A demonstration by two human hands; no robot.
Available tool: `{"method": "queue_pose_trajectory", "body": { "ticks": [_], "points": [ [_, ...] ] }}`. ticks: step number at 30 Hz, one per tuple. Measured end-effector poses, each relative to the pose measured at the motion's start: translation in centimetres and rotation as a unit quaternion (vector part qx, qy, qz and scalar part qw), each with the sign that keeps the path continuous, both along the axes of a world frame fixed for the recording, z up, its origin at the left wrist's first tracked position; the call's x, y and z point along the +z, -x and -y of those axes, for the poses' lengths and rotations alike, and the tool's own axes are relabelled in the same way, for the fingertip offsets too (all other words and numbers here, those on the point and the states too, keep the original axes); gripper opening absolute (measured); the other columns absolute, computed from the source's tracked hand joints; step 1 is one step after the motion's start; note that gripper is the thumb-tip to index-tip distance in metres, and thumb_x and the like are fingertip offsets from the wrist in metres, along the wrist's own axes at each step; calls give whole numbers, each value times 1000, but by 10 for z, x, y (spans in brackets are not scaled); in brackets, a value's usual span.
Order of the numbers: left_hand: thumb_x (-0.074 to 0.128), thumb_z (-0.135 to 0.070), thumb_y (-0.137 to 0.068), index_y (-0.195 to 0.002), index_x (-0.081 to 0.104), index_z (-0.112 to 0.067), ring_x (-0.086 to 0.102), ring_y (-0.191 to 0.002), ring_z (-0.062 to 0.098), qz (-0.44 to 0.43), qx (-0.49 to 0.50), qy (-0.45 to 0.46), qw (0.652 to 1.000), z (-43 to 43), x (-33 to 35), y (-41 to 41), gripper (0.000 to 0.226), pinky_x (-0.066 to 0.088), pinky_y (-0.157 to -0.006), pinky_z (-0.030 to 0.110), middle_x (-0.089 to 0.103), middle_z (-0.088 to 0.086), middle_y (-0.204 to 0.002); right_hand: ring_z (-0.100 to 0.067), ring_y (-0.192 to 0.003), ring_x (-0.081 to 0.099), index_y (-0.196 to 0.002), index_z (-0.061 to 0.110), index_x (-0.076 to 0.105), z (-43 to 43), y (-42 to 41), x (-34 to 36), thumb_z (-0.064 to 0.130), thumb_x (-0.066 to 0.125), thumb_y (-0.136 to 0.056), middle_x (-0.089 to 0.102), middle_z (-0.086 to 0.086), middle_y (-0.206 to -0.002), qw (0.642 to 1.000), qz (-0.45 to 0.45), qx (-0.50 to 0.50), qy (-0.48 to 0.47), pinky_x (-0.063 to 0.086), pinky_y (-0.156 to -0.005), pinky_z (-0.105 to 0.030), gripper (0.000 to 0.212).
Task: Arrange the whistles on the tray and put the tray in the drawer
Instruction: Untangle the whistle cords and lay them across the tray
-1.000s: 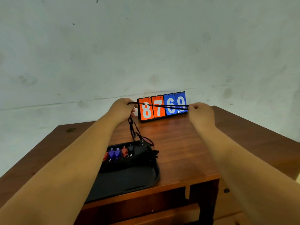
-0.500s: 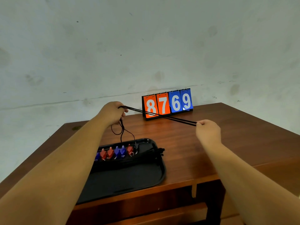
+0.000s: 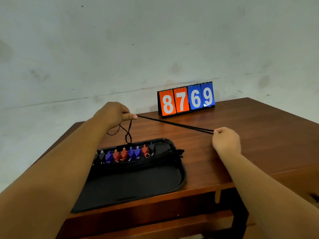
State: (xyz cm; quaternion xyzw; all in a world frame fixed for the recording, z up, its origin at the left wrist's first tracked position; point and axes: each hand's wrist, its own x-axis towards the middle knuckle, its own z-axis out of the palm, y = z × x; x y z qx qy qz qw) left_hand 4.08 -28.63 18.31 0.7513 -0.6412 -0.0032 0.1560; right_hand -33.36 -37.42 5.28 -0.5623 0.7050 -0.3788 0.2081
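**Cord pulled taut above the tray**

Across the middle of the frame, a black lanyard cord runs as a doubled strand from the left hand, at centre left, down and rightward to the right hand. Both hands are closed in a pinch on it: the left between thumb and curled fingers, the right at the fingertips on the far end of the loop. Below the left hand the slack cord drops in a loose twist toward the back rim of the tray.

The cord's long axis lies nearly level, slanting a little toward lower right, and its whistle end seems to hang under the left hand, the nearer one to the row. So the coming move likely turns on lowering that end beside the others.

The whistles stand in a tight row along the tray's far edge: small glossy plastic bodies in red, blue and black, with a metal ring showing on one. Their cords are bunched at the tray's right side. The tray is black, shallow and round-cornered, on a reddish, grained wooden table; a flip scoreboard stands behind.
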Motion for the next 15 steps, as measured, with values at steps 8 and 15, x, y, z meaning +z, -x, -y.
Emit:
{"method": "queue_pose_trajectory", "body": {
  "ticks": [8,15],
  "points": [
    [61,-64,-100,-101,82,-23,67,-109,31,-148,-21,46,988,-7,-6,1,46,44,-77,25,75,13,-106,-35,-121,67,-130,19,77,-1,-3,0,25,49,-111,70,-12,-134,999,-45,-14,-14,54,-99,-40,34],
    [55,-50,-111,-114,78,-21,66,-119,30,-191,-56,63,978,-9,-6,22,37,46,-99,38,74,1,-104,-35,-133,49,-147,22,65,-8,-11,1,36,54,-108,48,-12,-145,992,-124,-4,-11,46,-108,-47,42]
  ]
}}
